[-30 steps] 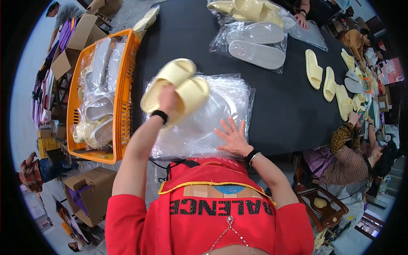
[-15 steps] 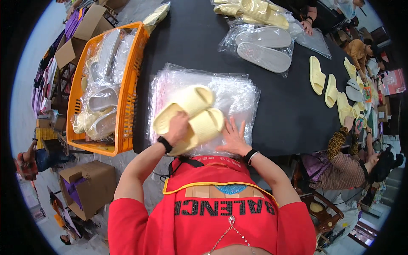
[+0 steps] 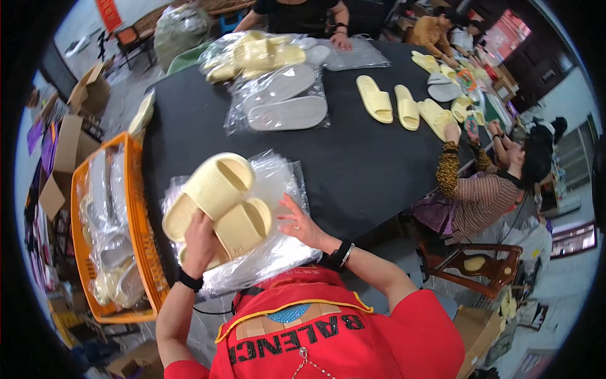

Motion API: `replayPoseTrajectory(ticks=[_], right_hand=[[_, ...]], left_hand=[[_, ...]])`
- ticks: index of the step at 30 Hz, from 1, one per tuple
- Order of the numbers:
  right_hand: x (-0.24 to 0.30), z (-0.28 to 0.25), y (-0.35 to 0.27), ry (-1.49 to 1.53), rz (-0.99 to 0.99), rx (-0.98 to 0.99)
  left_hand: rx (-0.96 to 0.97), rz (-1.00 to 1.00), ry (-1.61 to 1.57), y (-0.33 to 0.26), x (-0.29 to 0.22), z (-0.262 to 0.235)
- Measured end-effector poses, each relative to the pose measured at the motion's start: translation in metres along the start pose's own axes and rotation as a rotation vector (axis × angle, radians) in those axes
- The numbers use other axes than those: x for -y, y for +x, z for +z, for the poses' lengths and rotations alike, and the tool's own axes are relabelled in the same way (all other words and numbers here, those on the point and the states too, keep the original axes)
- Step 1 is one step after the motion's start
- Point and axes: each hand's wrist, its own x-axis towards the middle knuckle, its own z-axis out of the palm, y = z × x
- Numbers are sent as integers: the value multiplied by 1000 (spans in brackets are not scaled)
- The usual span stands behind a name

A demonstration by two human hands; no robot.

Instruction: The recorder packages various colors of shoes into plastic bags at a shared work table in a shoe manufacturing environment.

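Note:
A pair of pale yellow slide slippers [image 3: 218,189] is in my left hand [image 3: 201,243], which grips them near their heel ends. They lie one overlapping the other, above a stack of clear plastic bags [image 3: 262,268] at the table's near edge. Part of that stack is covered by the slippers. My right hand [image 3: 300,224] is just to the right of the slippers, over the bags, with its fingers apart and nothing in them.
An orange basket [image 3: 144,252] of bagged slippers stands at left. Bagged grey slippers [image 3: 287,114] and bagged yellow slippers [image 3: 262,54] lie across the black table [image 3: 360,170]. Loose yellow slippers [image 3: 375,101] are farther right, where co-workers sit. Another person [image 3: 303,16] is opposite.
My view has swung to the right, so the basket and table sit farther left. My right hand, previously flat on the bags, now has its fingers raised. The slippers remain in my left hand.

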Motion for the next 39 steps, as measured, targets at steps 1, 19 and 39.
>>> replayPoseTrajectory(ticks=[1,19,39], right_hand=[[16,0,-5,-142,-64,-24],[53,-222,-45,-381,-262,-866],[-58,-44,16,-534,293,-318]], left_hand=[[62,8,-57,5,-9,10],[419,-201,-28,-19,8,65],[139,-1174,-171,-121,113,56]])
